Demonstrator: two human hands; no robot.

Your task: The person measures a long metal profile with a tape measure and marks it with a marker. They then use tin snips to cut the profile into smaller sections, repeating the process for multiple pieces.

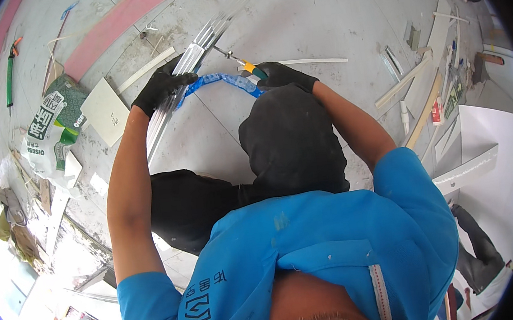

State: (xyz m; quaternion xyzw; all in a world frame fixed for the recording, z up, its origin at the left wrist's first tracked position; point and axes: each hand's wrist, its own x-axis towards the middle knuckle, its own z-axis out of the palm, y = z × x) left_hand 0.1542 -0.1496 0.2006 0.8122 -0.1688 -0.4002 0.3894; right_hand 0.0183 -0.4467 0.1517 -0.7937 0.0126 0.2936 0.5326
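My left hand (164, 87), in a black glove, is closed around a bundle of long silvery metal strips (197, 49) slanting up and away to the right. Also gloved in black, my right hand (285, 77) grips a hand tool (249, 67) with a yellow-and-green handle and a thin metal shaft; its exact kind is unclear. The shaft's end points toward the strips, and I cannot tell whether it touches them. A crumpled blue plastic band (220, 77) arches between the strips and my right hand. My knee (291, 137) hides part of the right wrist's surroundings.
A white-and-green bag (53, 128) and a pale square panel (106, 112) lie at left. Farther left is a green long-handled tool (10, 79) beside a pink strip (114, 25). Wooden and white offcuts (408, 81) clutter the right, near a large white board (491, 129).
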